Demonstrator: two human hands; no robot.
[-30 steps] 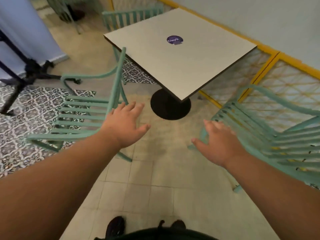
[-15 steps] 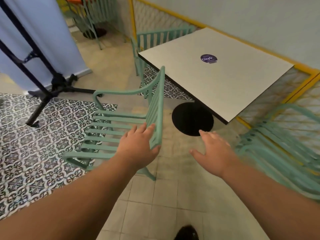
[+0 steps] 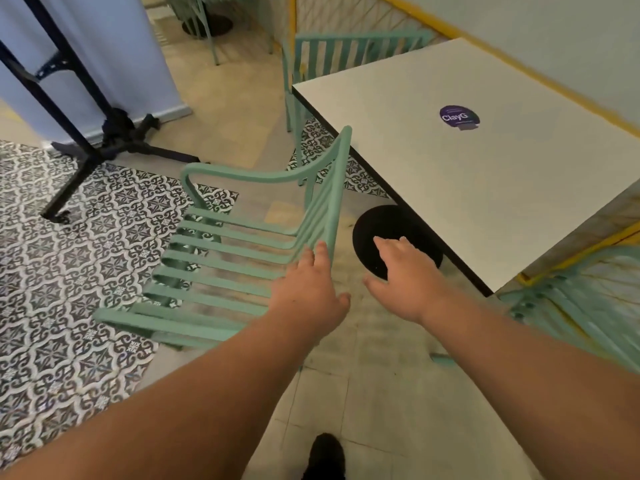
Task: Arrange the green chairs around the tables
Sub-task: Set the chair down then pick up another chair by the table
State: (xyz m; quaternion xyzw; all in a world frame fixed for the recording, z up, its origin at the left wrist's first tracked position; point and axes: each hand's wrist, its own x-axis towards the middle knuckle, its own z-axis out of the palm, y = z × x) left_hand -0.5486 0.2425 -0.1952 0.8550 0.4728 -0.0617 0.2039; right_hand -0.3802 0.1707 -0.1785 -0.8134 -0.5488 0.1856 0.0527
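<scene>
Green chair (image 3: 221, 258) sits just beside the table (image 3: 485, 174) corner, seat facing away, so not placed yet imo. Left hand (image 3: 308, 292) flat at its backrest, no grip; right hand (image 3: 405, 282) spread, empty. Far chair (image 3: 346, 53) looks tucked in.

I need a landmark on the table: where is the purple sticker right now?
In the head view, the purple sticker sits on the white table top, in the upper right of the picture, beyond the right hand.

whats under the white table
Under the white table sits a round black base, partly covered by the right hand. The table hides its column.
</scene>
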